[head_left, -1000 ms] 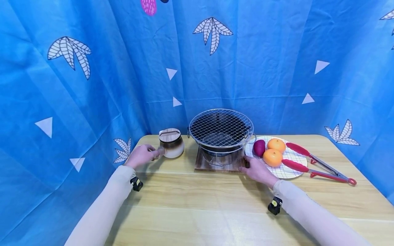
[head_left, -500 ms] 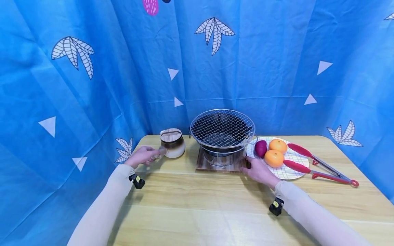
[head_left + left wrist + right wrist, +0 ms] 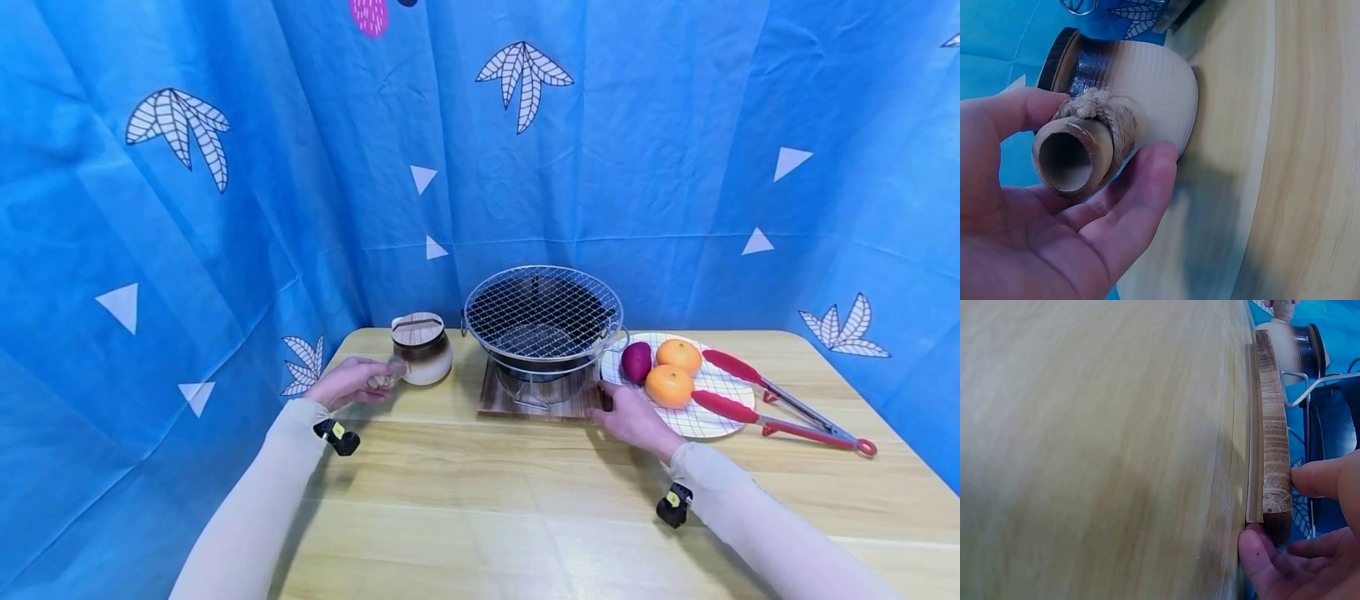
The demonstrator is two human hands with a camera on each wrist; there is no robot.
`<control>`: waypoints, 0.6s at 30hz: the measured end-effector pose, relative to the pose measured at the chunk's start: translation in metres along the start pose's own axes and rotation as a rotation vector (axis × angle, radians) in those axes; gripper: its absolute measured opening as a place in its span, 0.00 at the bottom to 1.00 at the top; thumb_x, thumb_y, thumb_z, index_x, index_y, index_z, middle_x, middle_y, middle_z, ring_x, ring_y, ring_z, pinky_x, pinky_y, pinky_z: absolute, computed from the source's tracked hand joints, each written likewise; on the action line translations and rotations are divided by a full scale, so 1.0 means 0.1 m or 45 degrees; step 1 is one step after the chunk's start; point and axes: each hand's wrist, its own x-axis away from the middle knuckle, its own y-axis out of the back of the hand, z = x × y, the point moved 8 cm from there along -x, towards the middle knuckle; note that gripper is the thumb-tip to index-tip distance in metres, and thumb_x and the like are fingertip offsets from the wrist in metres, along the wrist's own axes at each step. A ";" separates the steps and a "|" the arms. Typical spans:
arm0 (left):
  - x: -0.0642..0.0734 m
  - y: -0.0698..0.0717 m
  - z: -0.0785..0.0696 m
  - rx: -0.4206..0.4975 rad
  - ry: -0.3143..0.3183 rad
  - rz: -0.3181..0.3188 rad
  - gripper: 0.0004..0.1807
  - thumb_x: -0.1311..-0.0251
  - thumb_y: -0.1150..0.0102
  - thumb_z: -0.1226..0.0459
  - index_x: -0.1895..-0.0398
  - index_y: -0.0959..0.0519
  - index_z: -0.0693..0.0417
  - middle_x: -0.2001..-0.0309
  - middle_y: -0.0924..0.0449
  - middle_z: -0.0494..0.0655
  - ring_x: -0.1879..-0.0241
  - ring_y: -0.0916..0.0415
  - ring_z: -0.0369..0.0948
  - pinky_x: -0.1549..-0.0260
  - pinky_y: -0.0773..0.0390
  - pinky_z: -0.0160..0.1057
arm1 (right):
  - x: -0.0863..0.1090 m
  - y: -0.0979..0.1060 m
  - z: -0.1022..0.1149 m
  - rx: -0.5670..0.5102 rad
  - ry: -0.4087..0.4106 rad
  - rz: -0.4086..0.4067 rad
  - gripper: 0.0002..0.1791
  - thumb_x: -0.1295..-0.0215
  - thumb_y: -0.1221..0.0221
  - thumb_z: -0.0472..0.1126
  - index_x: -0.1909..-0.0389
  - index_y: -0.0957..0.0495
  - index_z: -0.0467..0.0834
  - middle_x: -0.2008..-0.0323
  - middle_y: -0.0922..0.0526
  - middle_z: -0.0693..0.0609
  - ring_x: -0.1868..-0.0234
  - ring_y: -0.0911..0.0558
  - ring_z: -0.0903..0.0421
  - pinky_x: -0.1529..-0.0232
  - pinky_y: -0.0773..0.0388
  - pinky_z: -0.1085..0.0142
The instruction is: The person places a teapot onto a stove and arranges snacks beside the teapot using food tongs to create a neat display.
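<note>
At the left of the head view, my left hand (image 3: 351,382) is at the stubby handle of a small brown-and-cream pot (image 3: 426,363) with a wooden lid (image 3: 417,328). In the left wrist view its digits curl around the hollow, twine-wrapped handle (image 3: 1072,156). My right hand (image 3: 632,417) pinches the right front corner of a dark wooden board (image 3: 495,398), with a digit on its top face and others at its edge and underside. On that board stands a round black grill (image 3: 528,367) topped by a wire rack (image 3: 543,312).
Right of the grill is a checked plate (image 3: 708,423) with a purple fruit-like piece (image 3: 636,362) and two orange fruits (image 3: 670,386). Red-tipped tongs (image 3: 795,422) lie partly over its rim. A blue curtain (image 3: 645,167) hangs behind the wooden table (image 3: 480,500).
My left hand has turned and its fingers have closed around the pot's handle. My right hand stays at the board's corner. The whole head view has shifted slightly.
</note>
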 end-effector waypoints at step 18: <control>0.01 -0.07 -0.02 0.267 -0.018 0.087 0.22 0.28 0.50 0.68 0.37 0.32 0.76 0.54 0.18 0.55 0.50 0.16 0.49 0.38 0.22 0.47 | -0.01 0.00 -0.01 0.007 0.002 -0.015 0.37 0.34 0.37 0.43 0.29 0.36 0.31 0.37 0.25 0.30 0.53 0.18 0.44 0.39 0.23 0.43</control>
